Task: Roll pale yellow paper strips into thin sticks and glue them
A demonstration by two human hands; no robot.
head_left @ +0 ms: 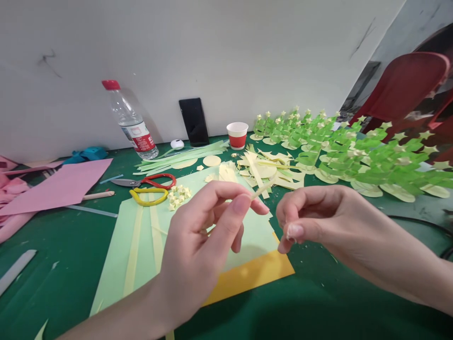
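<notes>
My left hand (208,241) is closed, pinching a narrow pale yellow paper strip (264,188) between thumb and forefinger. One end of the strip points up to the right; part of it is hidden by the fingers. Just right of it, apart from the strip, is my right hand (325,217). Its thumb and fingertips are pressed together, and anything between them is hidden. Below both hands lie a pale green sheet (116,250) and an orange sheet (255,278). A small heap of folded paper stars (180,197) rests on the green sheet beyond my left hand.
Scissors (150,182) with red and yellow handles lie at left, near pink paper (67,186). Behind stand a bottle (136,127), a phone (194,122) and a paper cup (237,137). Paper scraps (269,170) lie mid-table; several green paper plants (354,156) fill the right.
</notes>
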